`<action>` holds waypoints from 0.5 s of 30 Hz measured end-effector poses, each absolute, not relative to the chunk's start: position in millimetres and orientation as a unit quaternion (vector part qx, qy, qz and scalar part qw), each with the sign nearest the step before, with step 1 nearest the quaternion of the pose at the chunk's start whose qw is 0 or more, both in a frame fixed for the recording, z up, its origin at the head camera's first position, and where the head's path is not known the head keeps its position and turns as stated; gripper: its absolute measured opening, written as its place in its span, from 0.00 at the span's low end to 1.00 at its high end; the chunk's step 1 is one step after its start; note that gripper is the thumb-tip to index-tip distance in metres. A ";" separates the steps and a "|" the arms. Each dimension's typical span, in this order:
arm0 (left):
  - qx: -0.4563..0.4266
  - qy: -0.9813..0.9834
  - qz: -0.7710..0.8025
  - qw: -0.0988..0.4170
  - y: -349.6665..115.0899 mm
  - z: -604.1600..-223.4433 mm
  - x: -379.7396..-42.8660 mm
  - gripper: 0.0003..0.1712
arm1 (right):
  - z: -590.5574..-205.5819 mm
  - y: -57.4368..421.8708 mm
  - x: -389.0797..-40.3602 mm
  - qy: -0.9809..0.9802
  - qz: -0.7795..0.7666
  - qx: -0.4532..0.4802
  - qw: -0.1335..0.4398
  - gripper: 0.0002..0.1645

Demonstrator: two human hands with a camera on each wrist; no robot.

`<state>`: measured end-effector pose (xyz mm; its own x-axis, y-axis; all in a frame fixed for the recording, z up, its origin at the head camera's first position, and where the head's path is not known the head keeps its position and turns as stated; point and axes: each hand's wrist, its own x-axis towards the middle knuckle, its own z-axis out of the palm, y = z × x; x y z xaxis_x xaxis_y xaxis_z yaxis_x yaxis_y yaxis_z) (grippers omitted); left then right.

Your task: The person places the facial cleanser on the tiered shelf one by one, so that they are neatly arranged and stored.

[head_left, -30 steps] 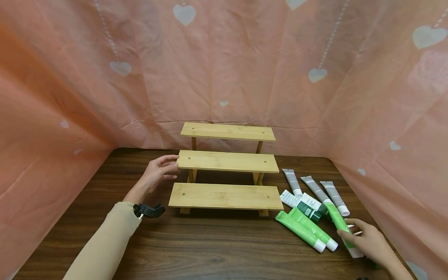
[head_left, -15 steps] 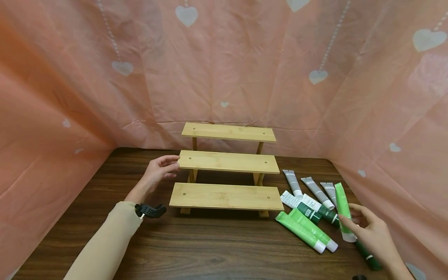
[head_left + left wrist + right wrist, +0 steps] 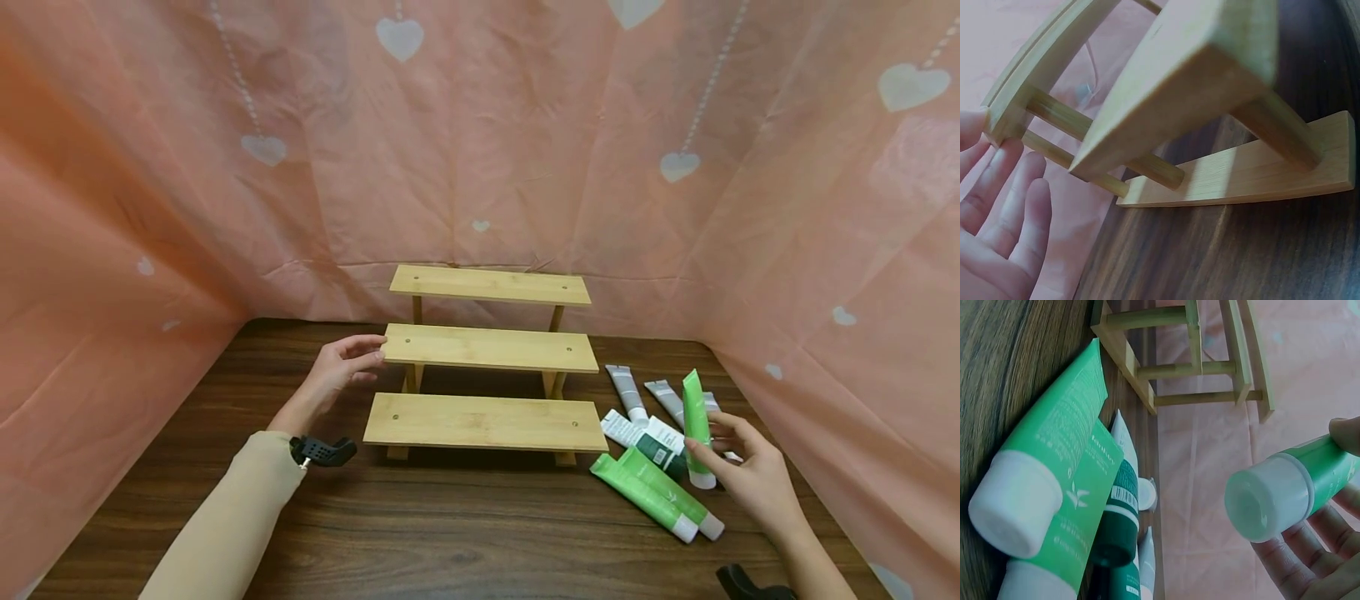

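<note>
A three-step wooden display stand (image 3: 487,348) stands in the middle of the table. My left hand (image 3: 336,371) pinches the left end of its middle shelf; in the left wrist view, the thumb is above the shelf's corner and the fingers (image 3: 1007,159) below. At the right, my right hand (image 3: 753,479) holds a green squeeze tube (image 3: 695,412) by thumb and fingers, raised above other tubes, its white cap (image 3: 1269,497) pointing down. Two similar green tubes (image 3: 637,498) lie overlapping to its left. White-and-dark-green tubes (image 3: 621,429) lie behind these, partly covered.
Several grey tubes (image 3: 624,390) lie farther back, right of the stand. Pink cloth (image 3: 495,167) with white hearts hangs around the back and sides of the dark wooden table (image 3: 465,533).
My right hand has lifted the green tube from the right side, tipped it more upright and carried it left and slightly back. The left hand keeps its place on the stand.
</note>
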<state>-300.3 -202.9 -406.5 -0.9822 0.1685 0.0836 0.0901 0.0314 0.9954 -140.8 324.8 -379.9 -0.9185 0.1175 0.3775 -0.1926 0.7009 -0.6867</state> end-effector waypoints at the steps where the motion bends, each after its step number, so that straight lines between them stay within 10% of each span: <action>1: 0.090 0.720 0.688 0.030 -203.4 -406.1 -300.6 0.28 | -380.2 323.3 -142.2 -0.899 0.388 0.022 0.200 0.27; 15: 0.099 0.748 0.656 0.017 -202.6 -400.8 -300.2 0.25 | -382.0 306.0 -155.2 -0.881 0.412 0.059 0.225 0.24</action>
<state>-300.2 -202.6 -400.8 -0.9799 0.1703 0.1041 0.1256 0.1206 0.9847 -155.2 306.0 -382.0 -0.8921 0.0818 0.4444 -0.2882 0.6543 -0.6991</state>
